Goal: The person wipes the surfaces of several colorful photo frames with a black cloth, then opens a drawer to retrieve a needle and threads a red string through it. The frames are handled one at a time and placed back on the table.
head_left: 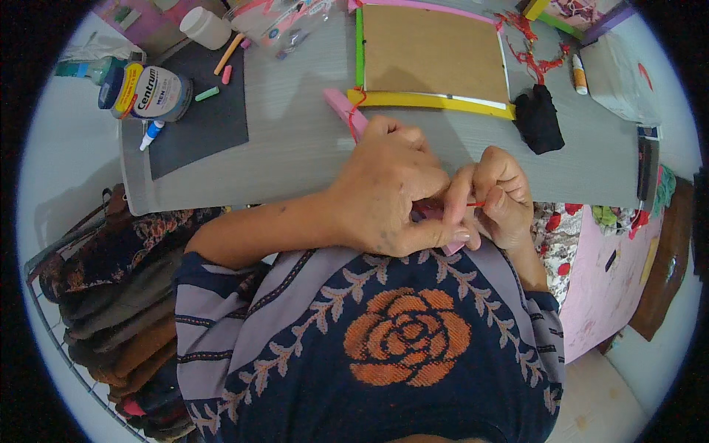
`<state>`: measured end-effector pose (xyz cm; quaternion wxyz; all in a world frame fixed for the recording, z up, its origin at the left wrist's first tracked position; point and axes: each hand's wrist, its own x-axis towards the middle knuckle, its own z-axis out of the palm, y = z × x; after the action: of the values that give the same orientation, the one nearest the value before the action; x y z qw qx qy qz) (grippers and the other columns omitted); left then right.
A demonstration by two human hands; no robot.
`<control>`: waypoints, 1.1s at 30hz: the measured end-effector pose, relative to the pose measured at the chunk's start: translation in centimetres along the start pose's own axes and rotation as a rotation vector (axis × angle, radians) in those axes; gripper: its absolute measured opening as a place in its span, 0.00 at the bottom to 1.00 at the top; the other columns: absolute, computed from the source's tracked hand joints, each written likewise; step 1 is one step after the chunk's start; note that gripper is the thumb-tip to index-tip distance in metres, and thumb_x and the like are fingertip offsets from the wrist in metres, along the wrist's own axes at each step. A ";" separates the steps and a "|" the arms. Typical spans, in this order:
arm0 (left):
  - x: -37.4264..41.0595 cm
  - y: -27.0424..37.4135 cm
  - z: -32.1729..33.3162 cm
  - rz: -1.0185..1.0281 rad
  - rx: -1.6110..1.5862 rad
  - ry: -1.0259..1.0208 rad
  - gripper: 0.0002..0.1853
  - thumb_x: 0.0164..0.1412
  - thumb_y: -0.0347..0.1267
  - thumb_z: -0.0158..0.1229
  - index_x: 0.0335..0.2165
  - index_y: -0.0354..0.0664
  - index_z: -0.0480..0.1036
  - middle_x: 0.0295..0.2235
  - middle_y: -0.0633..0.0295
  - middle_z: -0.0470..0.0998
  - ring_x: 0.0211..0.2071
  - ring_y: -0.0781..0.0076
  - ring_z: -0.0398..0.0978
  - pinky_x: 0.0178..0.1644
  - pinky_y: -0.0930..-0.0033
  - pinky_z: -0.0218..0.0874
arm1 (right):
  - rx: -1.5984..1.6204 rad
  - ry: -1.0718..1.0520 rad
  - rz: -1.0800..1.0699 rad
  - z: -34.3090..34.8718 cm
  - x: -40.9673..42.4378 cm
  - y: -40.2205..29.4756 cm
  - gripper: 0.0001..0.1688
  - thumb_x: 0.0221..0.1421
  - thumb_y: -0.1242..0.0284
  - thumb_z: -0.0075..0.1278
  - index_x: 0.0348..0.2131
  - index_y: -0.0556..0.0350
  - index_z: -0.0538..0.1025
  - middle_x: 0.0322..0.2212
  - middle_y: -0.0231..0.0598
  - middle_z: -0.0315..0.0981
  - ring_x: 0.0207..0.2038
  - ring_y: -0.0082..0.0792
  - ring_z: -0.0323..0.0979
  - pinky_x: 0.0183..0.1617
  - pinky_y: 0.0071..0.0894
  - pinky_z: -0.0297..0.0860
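A pink bar [344,108] runs slantwise under my left hand [396,191], which is closed around it; its near end shows again below the fingers. Red cord [475,204] is stretched between my two hands. Between thumb and fingers, my right hand [501,199] pinches that cord. Both hands meet just past the table's near edge, in front of my chest. Beyond them lies a brown board [435,52] bordered by a green strip [359,50], a yellow strip [437,102] and a pink strip along the far side. More red cord loops at the yellow strip's left end.
On the left, a Centrum jar [152,91], a white bottle [205,27], a blue-and-white tube [151,134] and chalk-like sticks [207,93] stand or lie about a dark sheet [221,124]. Rightward are black cloth [538,119], red tassels [536,55] and a glue stick [579,75].
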<state>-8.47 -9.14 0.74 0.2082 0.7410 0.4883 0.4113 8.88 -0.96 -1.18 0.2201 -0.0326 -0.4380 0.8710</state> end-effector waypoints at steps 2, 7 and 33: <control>-0.2 -0.3 -0.1 0.024 -0.007 -0.040 0.14 0.38 0.43 0.65 0.16 0.48 0.71 0.16 0.69 0.67 0.26 0.69 0.66 0.36 0.62 0.49 | 0.000 -0.036 0.057 0.0 0.1 -0.2 0.16 0.59 0.62 0.45 0.27 0.53 0.62 0.23 0.47 0.69 0.14 0.19 0.60 0.16 0.14 0.54; -0.5 -1.0 0.2 0.077 -0.002 -0.018 0.13 0.37 0.43 0.64 0.15 0.49 0.71 0.16 0.70 0.68 0.27 0.68 0.67 0.38 0.60 0.49 | -0.036 -0.006 0.116 0.7 0.5 0.0 0.16 0.60 0.61 0.43 0.28 0.53 0.62 0.18 0.30 0.61 0.17 0.15 0.52 0.18 0.14 0.48; -2.3 -2.0 -0.3 0.136 -0.060 0.064 0.21 0.34 0.46 0.66 0.10 0.48 0.63 0.12 0.71 0.63 0.25 0.70 0.65 0.37 0.60 0.48 | -0.262 0.060 0.283 2.5 1.2 -0.4 0.14 0.61 0.65 0.42 0.26 0.54 0.64 0.19 0.23 0.53 0.21 0.15 0.50 0.24 0.15 0.50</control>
<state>-10.24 -10.32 -1.47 0.1862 0.7524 0.4306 0.4624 7.32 -2.16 0.84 0.1020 -0.1481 -0.5318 0.8276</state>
